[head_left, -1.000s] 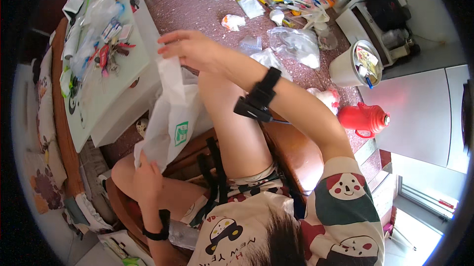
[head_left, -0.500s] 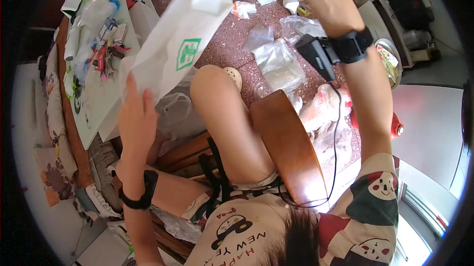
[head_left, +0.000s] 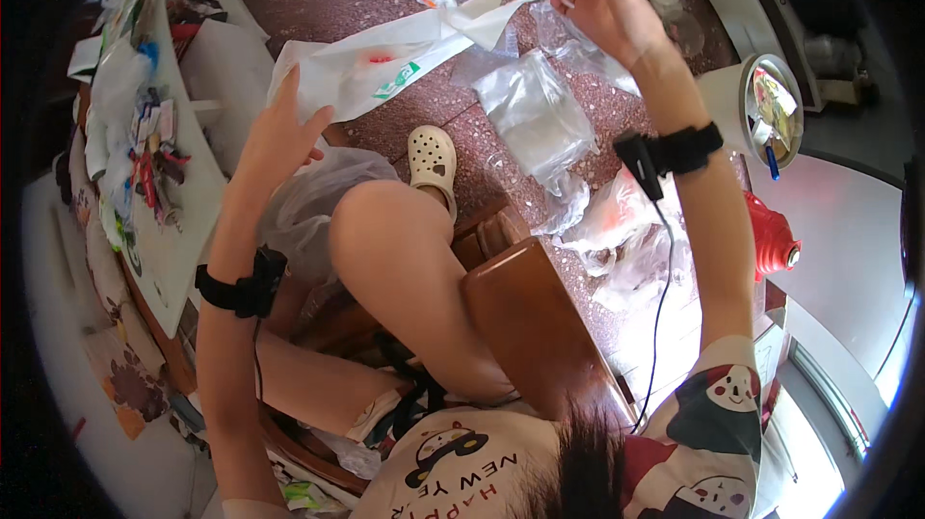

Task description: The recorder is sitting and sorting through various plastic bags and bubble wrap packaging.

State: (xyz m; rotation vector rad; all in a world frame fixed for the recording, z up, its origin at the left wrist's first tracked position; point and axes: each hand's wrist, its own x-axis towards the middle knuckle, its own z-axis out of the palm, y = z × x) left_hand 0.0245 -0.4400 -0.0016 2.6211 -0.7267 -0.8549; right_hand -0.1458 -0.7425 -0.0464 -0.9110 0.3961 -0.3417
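A white plastic bag with a green printed mark is stretched slantwise between my two hands, above the floor. My right hand, farther off at upper right, grips the bag's narrow, twisted handle end. At the wide end, my left hand has the bag's edge between its fingers; the index finger points along it and part of the grip is hidden. Each wrist wears a black strap with a small device and a cable.
Clear plastic sheets and crumpled bags lie on the reddish floor. A cluttered white table stands at left. To the right are a bucket and a red flask. A wooden stool is by my leg.
The bag has swung from steep to flatter and is pulled into a narrower strip. My right hand has come down into fuller view; my left hand has moved slightly up.
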